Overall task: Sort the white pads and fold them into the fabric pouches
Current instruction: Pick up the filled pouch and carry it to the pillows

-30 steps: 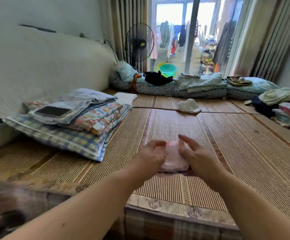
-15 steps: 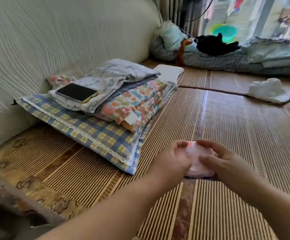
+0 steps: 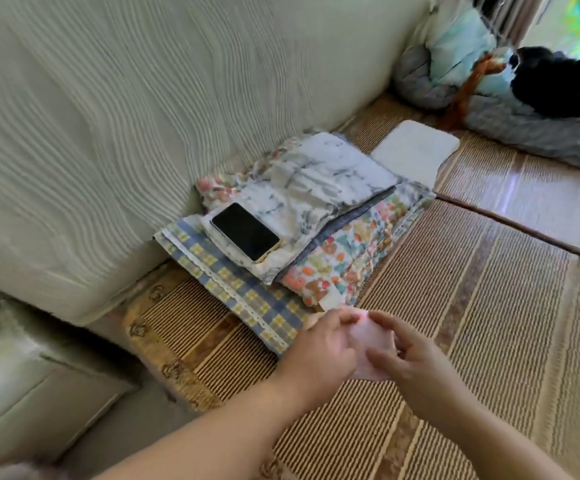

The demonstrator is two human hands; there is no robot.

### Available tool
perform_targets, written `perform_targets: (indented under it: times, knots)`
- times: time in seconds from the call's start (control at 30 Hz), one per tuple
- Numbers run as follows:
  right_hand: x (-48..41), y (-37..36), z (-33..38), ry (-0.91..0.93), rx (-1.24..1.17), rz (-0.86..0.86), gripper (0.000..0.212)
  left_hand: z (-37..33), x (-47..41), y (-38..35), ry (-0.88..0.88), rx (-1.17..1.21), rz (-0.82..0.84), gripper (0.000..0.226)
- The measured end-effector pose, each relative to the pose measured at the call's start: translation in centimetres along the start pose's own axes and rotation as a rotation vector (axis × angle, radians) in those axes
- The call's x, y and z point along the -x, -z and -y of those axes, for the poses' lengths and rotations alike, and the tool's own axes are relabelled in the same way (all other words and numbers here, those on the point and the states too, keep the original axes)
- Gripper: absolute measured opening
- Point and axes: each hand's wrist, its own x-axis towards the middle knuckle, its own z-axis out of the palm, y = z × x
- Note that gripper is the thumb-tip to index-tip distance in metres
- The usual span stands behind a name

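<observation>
1. Compared with 0.5 s earlier, the view has swung left and down, so the folded stack now sits just beyond the hands, and the hands have carried their bundle toward its near corner.
2. Both hands hold 1 small pinkish-white pad (image 3: pixel 368 344): the left hand (image 3: pixel 319 351) clasps its left side, the right hand (image 3: pixel 416 365) pinches its right side with fingers curled over it, probably to keep the fold from springing open.
3. It hangs just above the woven mat (image 3: pixel 489 306), close to the checked cloth (image 3: pixel 247 299) at the stack's base.
4. A phone (image 3: pixel 245 236) rests on the grey-printed fabric (image 3: pixel 316 188) topping the stack; setting anything there risks nudging it.
5. A flat white pad (image 3: pixel 415 152) lies behind the stack, apart from the hands.
6. Open mat lies to the right; the ribbed cushion (image 3: pixel 143 98) closes the left.
</observation>
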Motion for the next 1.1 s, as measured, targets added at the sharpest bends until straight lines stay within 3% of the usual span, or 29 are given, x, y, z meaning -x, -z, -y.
perform_targets:
  times: [0.27,0.53,0.87,1.1]
  knots:
    - [2.2,-11.6,12.0,-0.086,0.042,0.164,0.047,-1.6,7.4,15.3,0.091,-0.143,-0.05,0.042]
    - [-4.0,-23.5,12.2,-0.2,-0.075,0.073,0.061,7.0,3.1,25.6,0.198,-0.148,0.095,0.053]
    - [-11.6,-29.3,5.2,-0.357,-0.076,0.028,0.062,17.7,-2.4,26.1,0.328,-0.157,0.166,0.057]
    - [-17.6,-29.7,-2.5,-0.37,0.244,0.105,0.068,25.5,-6.8,21.7,0.343,-0.233,0.208,0.051]
